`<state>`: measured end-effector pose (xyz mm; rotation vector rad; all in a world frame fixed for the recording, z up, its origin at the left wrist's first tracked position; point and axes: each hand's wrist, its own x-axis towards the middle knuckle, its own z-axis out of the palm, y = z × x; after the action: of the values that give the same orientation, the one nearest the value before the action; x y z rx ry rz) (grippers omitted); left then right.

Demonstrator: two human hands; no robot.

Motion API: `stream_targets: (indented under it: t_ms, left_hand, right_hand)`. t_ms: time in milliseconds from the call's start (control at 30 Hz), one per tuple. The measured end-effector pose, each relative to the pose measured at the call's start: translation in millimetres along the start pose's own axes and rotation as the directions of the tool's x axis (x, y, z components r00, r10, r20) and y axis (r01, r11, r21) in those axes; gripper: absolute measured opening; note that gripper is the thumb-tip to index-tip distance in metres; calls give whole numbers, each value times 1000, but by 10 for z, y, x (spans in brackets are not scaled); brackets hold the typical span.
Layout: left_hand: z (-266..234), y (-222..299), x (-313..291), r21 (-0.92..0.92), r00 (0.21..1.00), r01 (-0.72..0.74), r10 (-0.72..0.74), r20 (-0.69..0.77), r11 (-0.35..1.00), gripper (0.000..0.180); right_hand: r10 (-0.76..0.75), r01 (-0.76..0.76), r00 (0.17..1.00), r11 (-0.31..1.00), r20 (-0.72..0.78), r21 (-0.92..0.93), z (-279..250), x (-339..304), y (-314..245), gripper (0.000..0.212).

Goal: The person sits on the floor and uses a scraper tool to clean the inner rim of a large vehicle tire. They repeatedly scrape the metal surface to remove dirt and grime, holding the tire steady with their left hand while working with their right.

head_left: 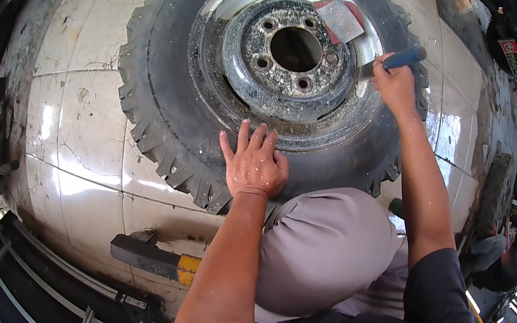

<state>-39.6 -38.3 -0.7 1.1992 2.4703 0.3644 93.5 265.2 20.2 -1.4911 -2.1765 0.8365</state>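
At the lower left of the frame, a black panel point(26, 303) was crossed by silver metal bars. To its right, a dark bar with a yellow end point(154, 260) was seen on the tiled floor point(76, 113). The upper middle was filled by a large tyre point(175, 100), laid flat on that floor with its wheel rim point(251, 107) facing up; the rim was speckled and worn, and brighter along its upper and right parts. On the tyre's lower sidewall, the left hand point(254, 167) was rested palm down, its fingers parted. At the rim's upper right, a grey and a dark red sheet point(342, 22) were overlapped. Farther right, a blue-handled scraper point(407, 57) was gripped by the right hand point(396, 83), its fingers curled around it and its blade pointed left over the rim's right side.
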Motion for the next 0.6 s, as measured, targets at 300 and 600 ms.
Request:
stream_targets:
  t_ms: [300,600]
  left_hand:
    - [-6,-24,-37,6,1000,6,-6,19,1000,44]
    - [39,-38,-21,1,1000,-6,6,-26,1000,43]
  right_hand:
    - [97,-99,995,981,19,165,-7,-40,-31,22]
    - [85,-71,996,947,-30,313,55,-288,43,15]
